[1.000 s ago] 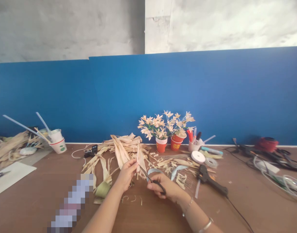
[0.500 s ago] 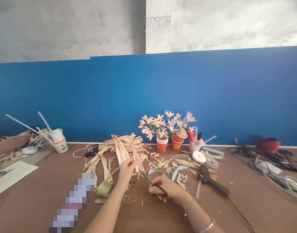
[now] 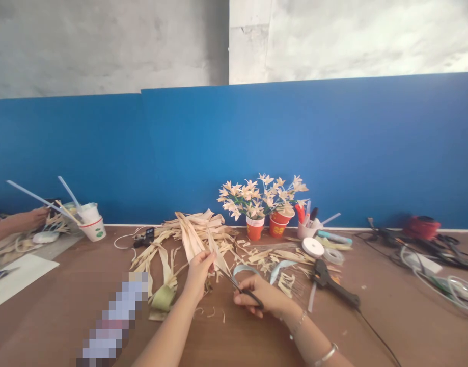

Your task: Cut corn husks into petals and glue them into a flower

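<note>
My left hand [image 3: 200,267] is closed, its thumb and fingers pinching a small pale piece of dried husk whose outline blends into the heap behind. Black-handled scissors [image 3: 244,291] are in my right hand [image 3: 259,295], with the fingers through and around the handles. Their blades point up and left, close to my left fingertips; I cannot tell whether the tips touch the husk. Behind both hands spreads a heap of dried husks [image 3: 191,237]. A few thin trimmings [image 3: 213,312] lie on the brown table [image 3: 234,341] below.
Husk flowers [image 3: 252,196] stand in a red paper cup [image 3: 254,229] and another beside it. Rightward are a white ribbon roll [image 3: 313,247], a pen cup [image 3: 307,229] and a corded glue gun [image 3: 335,285]. Another person's hand [image 3: 37,216] works far left, near a white cup [image 3: 93,229].
The scissors and my right hand stay almost in place, blades by my left fingertips. My left hand has barely moved. The whole view has shifted very slightly.
</note>
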Demonstrator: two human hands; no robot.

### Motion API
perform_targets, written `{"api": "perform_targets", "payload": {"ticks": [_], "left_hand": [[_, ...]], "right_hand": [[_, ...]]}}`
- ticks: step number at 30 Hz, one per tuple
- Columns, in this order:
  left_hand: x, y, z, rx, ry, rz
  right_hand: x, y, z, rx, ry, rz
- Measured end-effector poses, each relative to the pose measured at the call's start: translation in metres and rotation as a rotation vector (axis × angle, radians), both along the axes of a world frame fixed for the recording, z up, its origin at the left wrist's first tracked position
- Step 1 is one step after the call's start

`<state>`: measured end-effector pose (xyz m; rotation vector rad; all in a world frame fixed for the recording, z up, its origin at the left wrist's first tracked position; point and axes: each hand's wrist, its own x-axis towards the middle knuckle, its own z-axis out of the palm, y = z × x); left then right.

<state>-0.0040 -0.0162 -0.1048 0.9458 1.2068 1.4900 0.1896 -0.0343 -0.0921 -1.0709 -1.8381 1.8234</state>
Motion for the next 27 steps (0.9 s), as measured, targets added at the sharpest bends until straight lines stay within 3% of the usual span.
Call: {"api": "perform_targets", "payload": {"ticks": [18,27], "left_hand": [[-0.001,0.0016,-0.0057,0.004,-0.017,-0.032],[-0.0006,-0.0007,0.0008,-0.045,-0.061,-0.023]], "right_hand": [[0.0022,0.0003,-0.0009,0.017,0.031,0.02],[0.0012,0.0015,-0.0037,0.024,0.034,-0.004]]}}
